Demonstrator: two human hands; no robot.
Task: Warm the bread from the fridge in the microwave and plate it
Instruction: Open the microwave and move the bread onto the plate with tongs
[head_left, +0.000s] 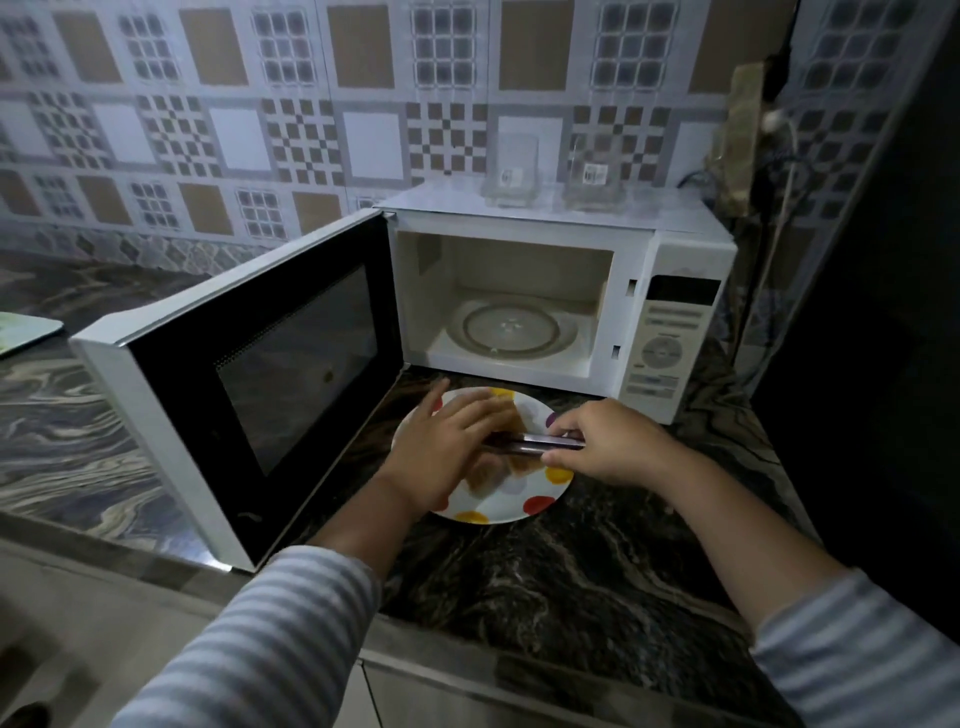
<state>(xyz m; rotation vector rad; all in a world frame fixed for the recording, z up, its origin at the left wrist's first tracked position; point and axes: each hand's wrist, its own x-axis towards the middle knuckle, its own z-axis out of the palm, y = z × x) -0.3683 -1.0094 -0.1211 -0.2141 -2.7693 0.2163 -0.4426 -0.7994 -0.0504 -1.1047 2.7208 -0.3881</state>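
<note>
A white plate with coloured dots (537, 501) sits on the dark marble counter in front of the open white microwave (680, 249). Brown bread slices (485, 475) lie on the plate, partly hidden by my hands. My left hand (449, 449) lies over the bread with its fingers straight, blurred by motion. My right hand (605, 444) pinches the edge of a thin dark tray or dish (540, 443) held tilted above the plate. The microwave's cavity holds only its glass turntable (511, 327).
The microwave door (291, 353) swings out to the left, near my left forearm. Two clear glass containers (511, 171) stand on top of the microwave. A dark fridge side (883, 312) rises at the right. A light board (26, 330) lies at the far left.
</note>
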